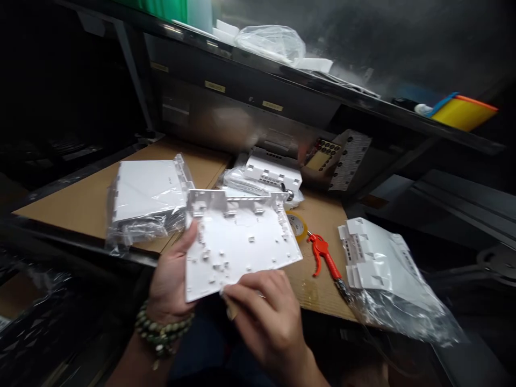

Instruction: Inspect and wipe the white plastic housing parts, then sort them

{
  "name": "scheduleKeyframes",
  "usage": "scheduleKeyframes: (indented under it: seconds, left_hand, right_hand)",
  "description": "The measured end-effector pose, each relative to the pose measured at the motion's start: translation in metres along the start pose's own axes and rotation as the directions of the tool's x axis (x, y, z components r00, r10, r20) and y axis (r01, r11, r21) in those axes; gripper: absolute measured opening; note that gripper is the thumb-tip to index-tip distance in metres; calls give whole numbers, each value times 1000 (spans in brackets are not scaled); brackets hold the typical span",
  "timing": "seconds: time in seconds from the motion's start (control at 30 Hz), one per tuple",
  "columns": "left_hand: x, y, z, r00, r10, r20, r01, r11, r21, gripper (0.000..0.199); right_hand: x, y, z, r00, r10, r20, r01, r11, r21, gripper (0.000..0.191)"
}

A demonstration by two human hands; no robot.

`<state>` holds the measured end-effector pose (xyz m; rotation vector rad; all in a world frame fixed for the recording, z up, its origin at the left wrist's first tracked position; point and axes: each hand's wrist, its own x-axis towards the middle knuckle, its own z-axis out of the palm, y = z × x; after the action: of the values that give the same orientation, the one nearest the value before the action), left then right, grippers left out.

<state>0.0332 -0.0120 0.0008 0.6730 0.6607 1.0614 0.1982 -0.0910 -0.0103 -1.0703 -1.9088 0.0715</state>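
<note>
A white plastic cover [237,242] with small raised posts and clips on its inner face is held tilted above the table's front edge. My left hand [171,279], with a beaded bracelet at the wrist, grips its left side, the thumb on the inner face. At the lower edge of the cover is my right hand [266,306], its fingers pinched together. Something small and pale shows at those fingertips, with a tan bit below, too small to name.
Bagged white covers lie at left [147,188] and right [374,258]. Behind are another white part [272,169], a tape roll [298,226] and a red air gun [322,250]. A dark shelf [242,56] spans above the cardboard-covered table [318,285].
</note>
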Motion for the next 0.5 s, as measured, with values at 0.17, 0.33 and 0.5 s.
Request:
scheduleKeyframes:
  seconds: [0.17,0.33,0.5]
  left_hand:
    - [6,8,-52,987,157,-30,-152,980,125,56]
    - [8,2,-77,985,165,-45,-160,982,104,50]
    - [8,0,-67,979,180,-97,-163,973,162,36]
  right_hand:
    - [-22,49,-50,914,246,-322,-297,948,-119,24]
    - [-26,61,-56,947,196,-253,-237,962,-139,24]
    - [-29,64,-50,948,208,-240,-247,958,-148,21]
